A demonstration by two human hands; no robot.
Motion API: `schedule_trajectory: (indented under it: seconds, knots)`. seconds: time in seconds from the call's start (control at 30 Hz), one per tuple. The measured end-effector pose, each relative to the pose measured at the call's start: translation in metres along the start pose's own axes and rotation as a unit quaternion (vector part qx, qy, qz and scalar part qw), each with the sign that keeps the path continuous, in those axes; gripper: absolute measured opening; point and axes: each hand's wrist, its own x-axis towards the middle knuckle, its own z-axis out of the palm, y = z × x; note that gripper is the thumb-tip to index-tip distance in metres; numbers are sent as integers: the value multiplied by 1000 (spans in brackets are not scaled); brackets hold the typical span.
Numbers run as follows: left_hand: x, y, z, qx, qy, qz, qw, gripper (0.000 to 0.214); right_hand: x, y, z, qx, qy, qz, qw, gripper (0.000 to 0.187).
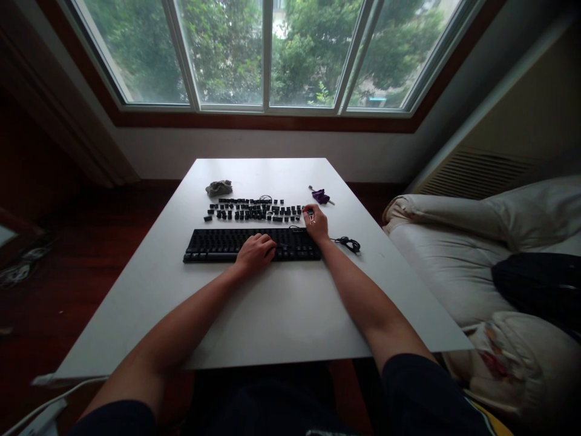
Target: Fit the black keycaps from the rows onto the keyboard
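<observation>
A black keyboard (pixel 218 243) lies across the middle of a white table (pixel 272 315). Behind it, several loose black keycaps (pixel 252 210) are laid out in rows. My left hand (pixel 255 253) rests curled on the keyboard's front middle. My right hand (pixel 315 223) is at the keyboard's far right corner, next to the right end of the keycap rows, its fingers pinched on a small metal tool that is too small to name. A coiled black cable (pixel 348 243) lies just right of the keyboard.
A crumpled grey cloth (pixel 219 187) sits at the back left of the table and a purple tool (pixel 321 195) at the back right. Windows face the table. White bedding (pixel 481 242) with a dark garment (pixel 540 287) lies to the right.
</observation>
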Motion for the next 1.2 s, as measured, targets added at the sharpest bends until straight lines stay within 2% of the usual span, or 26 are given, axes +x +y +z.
schedule_trajectory:
  seconds: [0.27,0.43,0.57,0.9,1.07,1.2]
  knots:
    - [1,1,-1,7,2,4,1000,21,4,-5,2,171,25,83,982,38]
    - [1,1,0,0,3,-2,1000,20,4,-8,0,208,2,104,973,50]
    - [0,0,1,-11,5,0,1000,20,5,-9,0,250,18,121,961,56]
    - [0,0,-2,19,-1,22,1000,21,10,1,8,318,65,184,928,57]
    - [-1,2,-4,24,-6,22,999,21,10,-1,8,321,59,181,928,56]
    - [0,3,-6,13,-12,25,1000,21,9,-9,6,300,32,174,937,54]
